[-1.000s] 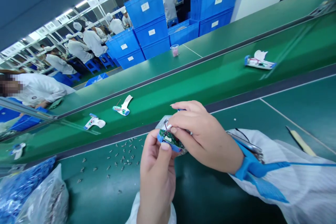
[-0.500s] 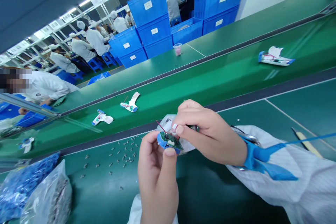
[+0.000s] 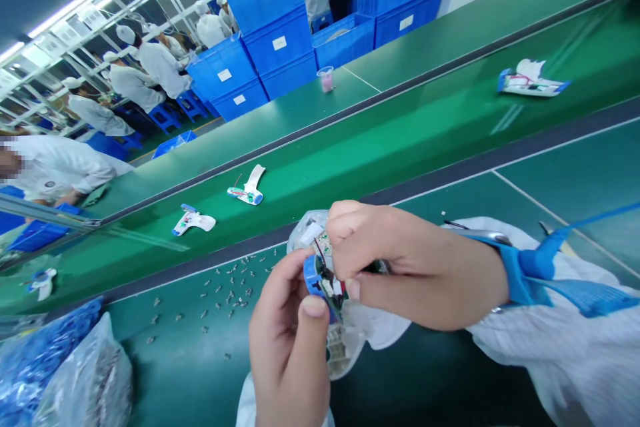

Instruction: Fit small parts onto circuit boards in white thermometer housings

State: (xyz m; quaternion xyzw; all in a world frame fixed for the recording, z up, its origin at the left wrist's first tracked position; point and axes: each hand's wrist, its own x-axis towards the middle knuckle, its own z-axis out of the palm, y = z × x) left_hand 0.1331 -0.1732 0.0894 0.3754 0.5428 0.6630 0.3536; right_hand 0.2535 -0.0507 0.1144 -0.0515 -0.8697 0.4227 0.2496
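My left hand is closed around a blue plastic end piece with a green circuit board set in it, thumb pressed on its near side. My right hand pinches close against the board, where a small white wire connector with red wire shows at the thumb tip; the fingers partly hide it. A dark wire stands up beside the board. Below and behind both hands is a white, partly translucent plastic housing, its inside ribs showing under the board.
Small metal screws lie scattered on the green bench. Clear bags of parts sit at left. Several opened white-and-blue housings lie on the green conveyor belt. Beyond stand a pink-filled cup, stacked blue crates and seated co-workers.
The blue end piece has turned more upright in my left hand. My right hand has brought the white connector down to the board. More of the housing shows beneath, and the view has shifted.
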